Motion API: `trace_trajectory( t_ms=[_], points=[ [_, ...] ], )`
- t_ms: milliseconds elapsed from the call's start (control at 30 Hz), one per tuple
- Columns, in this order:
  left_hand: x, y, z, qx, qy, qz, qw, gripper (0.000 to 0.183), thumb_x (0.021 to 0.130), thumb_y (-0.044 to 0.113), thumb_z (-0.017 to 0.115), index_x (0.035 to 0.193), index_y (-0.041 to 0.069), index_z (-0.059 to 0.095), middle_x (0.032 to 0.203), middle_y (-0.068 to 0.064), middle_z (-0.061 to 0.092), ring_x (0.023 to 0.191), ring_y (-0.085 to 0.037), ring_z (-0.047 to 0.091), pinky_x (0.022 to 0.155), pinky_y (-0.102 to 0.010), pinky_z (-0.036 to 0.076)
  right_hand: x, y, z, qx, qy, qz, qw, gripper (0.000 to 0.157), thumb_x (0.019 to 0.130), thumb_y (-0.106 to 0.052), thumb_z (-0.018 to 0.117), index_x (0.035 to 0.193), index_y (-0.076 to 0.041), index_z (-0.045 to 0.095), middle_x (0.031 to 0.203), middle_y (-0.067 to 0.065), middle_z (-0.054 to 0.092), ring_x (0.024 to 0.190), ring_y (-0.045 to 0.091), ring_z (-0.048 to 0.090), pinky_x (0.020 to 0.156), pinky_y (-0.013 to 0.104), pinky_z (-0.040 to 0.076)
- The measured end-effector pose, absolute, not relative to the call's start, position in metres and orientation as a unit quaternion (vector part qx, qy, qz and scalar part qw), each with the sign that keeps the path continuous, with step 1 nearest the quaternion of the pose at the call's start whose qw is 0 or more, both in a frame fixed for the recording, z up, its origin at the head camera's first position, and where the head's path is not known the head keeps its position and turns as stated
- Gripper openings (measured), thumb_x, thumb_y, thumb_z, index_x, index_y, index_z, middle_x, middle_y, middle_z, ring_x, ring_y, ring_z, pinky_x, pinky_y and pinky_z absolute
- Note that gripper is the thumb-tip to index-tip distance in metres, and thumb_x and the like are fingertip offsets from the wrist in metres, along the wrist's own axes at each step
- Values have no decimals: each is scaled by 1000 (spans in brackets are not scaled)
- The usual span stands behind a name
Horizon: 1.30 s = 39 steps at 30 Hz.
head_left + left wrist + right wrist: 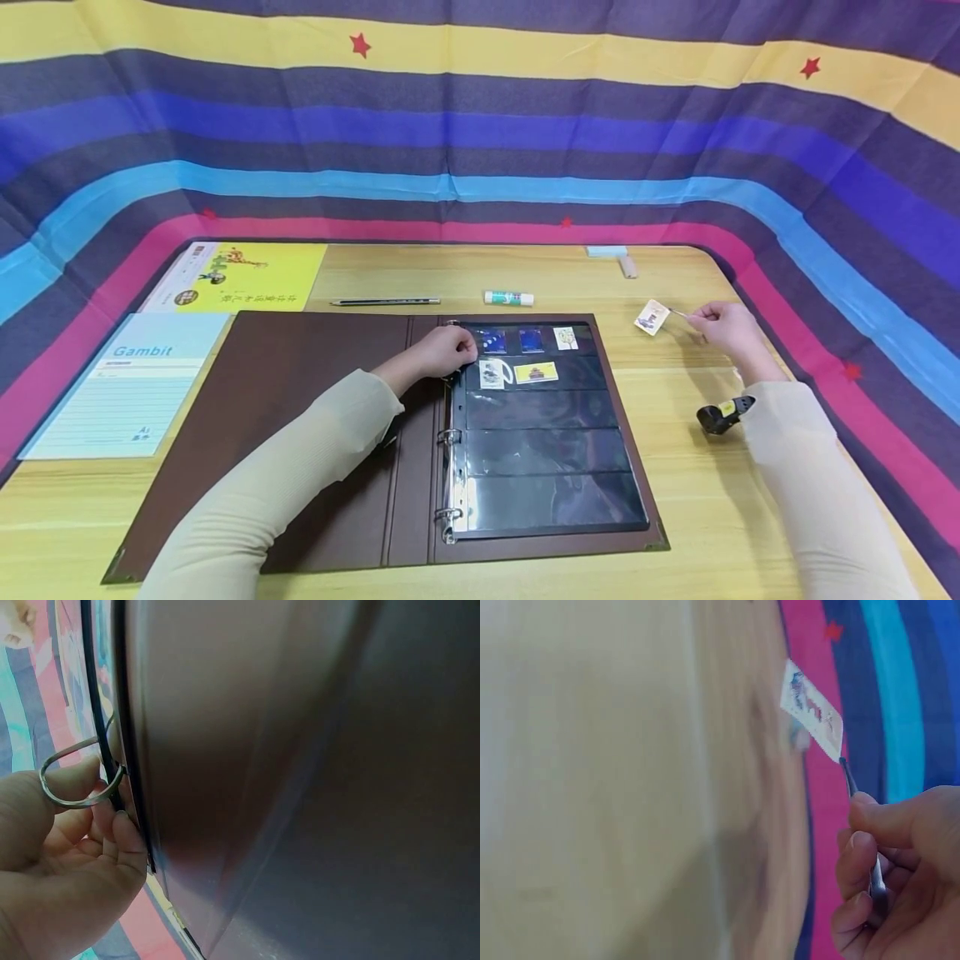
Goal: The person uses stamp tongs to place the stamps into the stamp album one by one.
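Observation:
My right hand point(727, 327) holds tweezers point(875, 879), whose tips grip a small white-bordered stamp point(812, 711) by one corner. The stamp is above the right side of the table. A brown stamp album point(322, 358) lies spread out, with a black pocket page point(547, 454) on its right half. Several stamps, including a yellow one point(537, 372), sit in the page's top two rows. My left hand point(444, 352) pinches the page's inner edge near the top, beside a metal binder ring point(82, 803). The fingers partly hide that edge.
A glue stick point(508, 297) and a pencil point(386, 302) lie beyond the album. Left of it are a notebook point(127, 392) and a yellow book point(277, 279). A black device point(720, 417) lies near the right sleeve. A striped cloth point(450, 125) surrounds the table's back and sides.

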<state>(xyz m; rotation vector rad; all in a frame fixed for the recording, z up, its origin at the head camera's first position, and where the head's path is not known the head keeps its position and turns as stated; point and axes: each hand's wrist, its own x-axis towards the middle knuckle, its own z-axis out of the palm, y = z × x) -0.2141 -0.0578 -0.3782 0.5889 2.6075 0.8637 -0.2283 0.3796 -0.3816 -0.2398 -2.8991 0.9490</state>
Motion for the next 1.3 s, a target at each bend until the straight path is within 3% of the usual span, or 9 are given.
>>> trace_trajectory(
  t_ms=[167, 367, 533, 867, 1300],
  points=[
    [-214, -57, -379, 206, 915, 305, 166, 11, 81, 8, 47, 73, 8, 55, 70, -1, 50, 59, -13, 45, 62, -26, 37, -263, 387, -419, -33, -950, 297, 86, 40, 72, -55, 46, 81, -17, 53, 72, 4, 51, 56, 16, 48, 40, 33, 35],
    [-214, -57, -379, 214, 916, 301, 158, 10, 81, 8, 48, 74, 8, 56, 72, 0, 51, 62, -13, 45, 65, -26, 38, -215, 292, -351, 38, -943, 330, 33, 26, 81, -27, 52, 81, -1, 53, 76, 15, 52, 55, 19, 48, 43, 30, 36],
    [-213, -57, -378, 215, 915, 304, 159, 10, 81, 8, 48, 75, 8, 56, 74, 0, 51, 63, -13, 46, 66, -26, 38, -209, 263, -352, 109, -941, 317, 42, 20, 79, -24, 55, 74, -4, 54, 69, 7, 51, 55, 15, 44, 47, 26, 35],
    [-214, -58, -379, 208, 914, 307, 164, 10, 82, 9, 48, 75, 8, 55, 73, -1, 51, 62, -14, 45, 65, -26, 38, -220, 255, -368, 113, -955, 269, 46, 7, 78, -13, 56, 73, -7, 54, 70, 5, 52, 57, 18, 42, 55, 30, 33],
    [-214, -59, -380, 221, 915, 301, 152, 10, 81, 8, 49, 71, 8, 54, 68, 0, 49, 60, -13, 44, 62, -26, 36, -224, 250, -367, 153, -955, 254, 23, 7, 77, -9, 57, 70, -6, 54, 67, 4, 52, 59, 17, 44, 56, 30, 34]
  ],
)
